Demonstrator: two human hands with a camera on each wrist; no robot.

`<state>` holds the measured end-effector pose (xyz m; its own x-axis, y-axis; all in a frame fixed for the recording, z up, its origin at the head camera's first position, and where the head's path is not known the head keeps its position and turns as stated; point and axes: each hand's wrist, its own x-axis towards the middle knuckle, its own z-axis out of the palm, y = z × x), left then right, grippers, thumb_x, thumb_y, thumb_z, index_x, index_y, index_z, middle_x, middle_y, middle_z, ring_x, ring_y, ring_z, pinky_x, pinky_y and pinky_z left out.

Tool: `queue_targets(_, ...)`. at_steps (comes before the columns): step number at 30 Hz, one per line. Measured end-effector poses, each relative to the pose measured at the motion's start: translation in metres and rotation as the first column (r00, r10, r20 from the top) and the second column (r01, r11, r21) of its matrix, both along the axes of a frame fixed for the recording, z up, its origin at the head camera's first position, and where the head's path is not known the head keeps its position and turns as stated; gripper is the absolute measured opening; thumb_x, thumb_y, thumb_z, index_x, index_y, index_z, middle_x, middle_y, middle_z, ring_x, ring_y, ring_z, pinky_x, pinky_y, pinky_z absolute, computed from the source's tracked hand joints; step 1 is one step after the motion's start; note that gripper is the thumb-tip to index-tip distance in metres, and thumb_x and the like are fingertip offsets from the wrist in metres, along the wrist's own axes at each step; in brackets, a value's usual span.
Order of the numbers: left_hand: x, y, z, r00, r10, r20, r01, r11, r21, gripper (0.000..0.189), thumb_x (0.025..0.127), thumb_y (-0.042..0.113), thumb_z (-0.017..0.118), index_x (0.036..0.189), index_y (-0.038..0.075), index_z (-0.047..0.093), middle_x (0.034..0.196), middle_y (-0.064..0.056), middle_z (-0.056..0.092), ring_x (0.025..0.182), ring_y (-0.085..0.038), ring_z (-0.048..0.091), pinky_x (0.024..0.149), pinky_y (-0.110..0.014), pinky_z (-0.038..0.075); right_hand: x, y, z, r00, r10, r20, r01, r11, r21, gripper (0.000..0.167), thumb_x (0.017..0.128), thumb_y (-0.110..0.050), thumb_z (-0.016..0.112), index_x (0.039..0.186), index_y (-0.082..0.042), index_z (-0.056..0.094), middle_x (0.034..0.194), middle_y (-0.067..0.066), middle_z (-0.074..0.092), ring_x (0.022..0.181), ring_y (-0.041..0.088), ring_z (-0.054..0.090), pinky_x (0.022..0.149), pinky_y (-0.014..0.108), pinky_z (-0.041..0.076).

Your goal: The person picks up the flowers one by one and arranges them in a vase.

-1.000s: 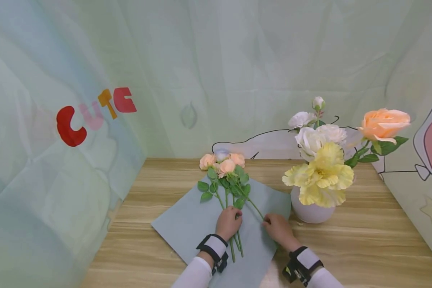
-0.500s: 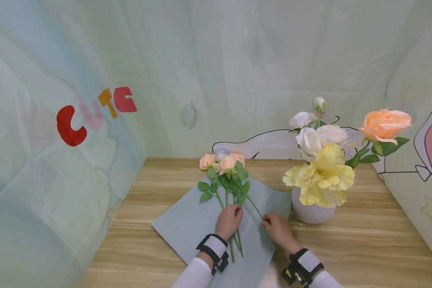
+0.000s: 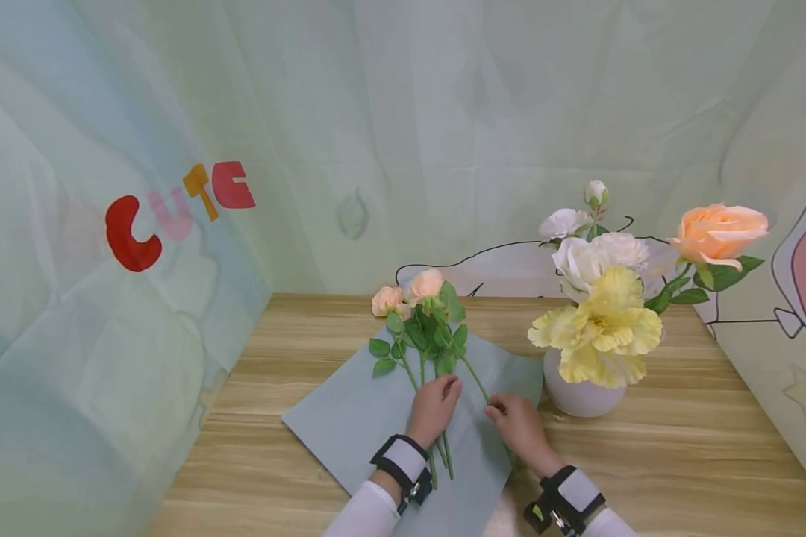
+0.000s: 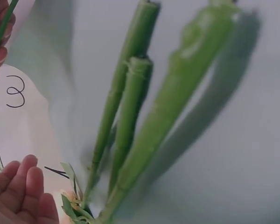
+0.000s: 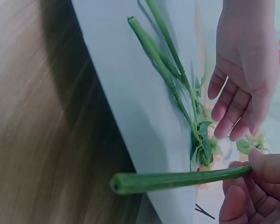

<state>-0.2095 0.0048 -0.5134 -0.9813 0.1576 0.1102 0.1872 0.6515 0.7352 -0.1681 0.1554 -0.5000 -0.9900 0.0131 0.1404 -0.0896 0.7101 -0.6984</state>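
My right hand (image 3: 519,426) pinches a rose stem (image 5: 177,181) between thumb and fingers, its cut end sticking out in the right wrist view. That stem leads up to a peach rose (image 3: 426,285) raised over the other blooms. My left hand (image 3: 433,410) is over the lying stems, its fingers loosely extended with nothing between them in the left wrist view. Several cut stems (image 4: 130,112) lie beneath it on a sheet of grey-blue paper (image 3: 349,410). Another peach rose (image 3: 388,300) and green leaves (image 3: 384,365) show at their far end; further blooms are hidden.
A round white vase (image 3: 580,395) stands right of the paper, holding a large yellow flower (image 3: 601,328), white flowers (image 3: 580,261) and a big peach rose (image 3: 719,231) leaning out rightward. Printed cloth (image 3: 410,149) encloses the wooden table (image 3: 262,477) at the back and sides.
The peach rose held by my right hand has risen and now covers blooms behind it. My left hand has shifted slightly right and up, its fingers loosening. My right hand has moved slightly up.
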Motion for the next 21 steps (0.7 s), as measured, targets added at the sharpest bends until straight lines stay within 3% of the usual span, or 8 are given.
queue_targets(10, 0.001, 0.007, 0.004, 0.998, -0.025, 0.061, 0.016, 0.99, 0.137, 0.032, 0.09, 0.03, 0.047, 0.107, 0.008, 0.061, 0.094, -0.004, 0.065, 0.083, -0.013, 0.059, 0.07, -0.025, 0.047, 0.002, -0.004, 0.002, 0.999, 0.023, -0.024, -0.023, 1.0, 0.013, 0.008, 0.078, -0.011, 0.064, 0.073, -0.005, 0.064, 0.066, 0.0, 0.06, 0.06, 0.009, 0.048, 0.054, 0.022, 0.038)
queue_targets(16, 0.002, 0.011, 0.008, 0.991, -0.045, 0.125, 0.008, 0.959, 0.283, 0.031, 0.088, 0.029, 0.051, 0.107, 0.006, 0.06, 0.097, -0.005, 0.065, 0.085, -0.012, 0.059, 0.071, -0.023, 0.047, 0.004, -0.004, 0.003, 0.999, 0.031, -0.004, -0.031, 0.999, -0.008, 0.006, 0.078, -0.009, 0.064, 0.073, -0.005, 0.063, 0.065, 0.0, 0.059, 0.058, 0.009, 0.046, 0.053, 0.022, 0.037)
queue_targets(21, 0.003, 0.013, 0.013, 0.989, -0.061, 0.131, 0.014, 0.943, 0.331, 0.032, 0.088, 0.027, 0.053, 0.105, 0.001, 0.06, 0.094, -0.007, 0.065, 0.082, -0.013, 0.058, 0.069, -0.022, 0.047, 0.006, -0.003, 0.002, 1.0, 0.029, 0.009, -0.029, 0.999, -0.028, 0.008, 0.078, -0.01, 0.064, 0.077, -0.002, 0.064, 0.068, 0.001, 0.062, 0.061, 0.009, 0.049, 0.054, 0.022, 0.039)
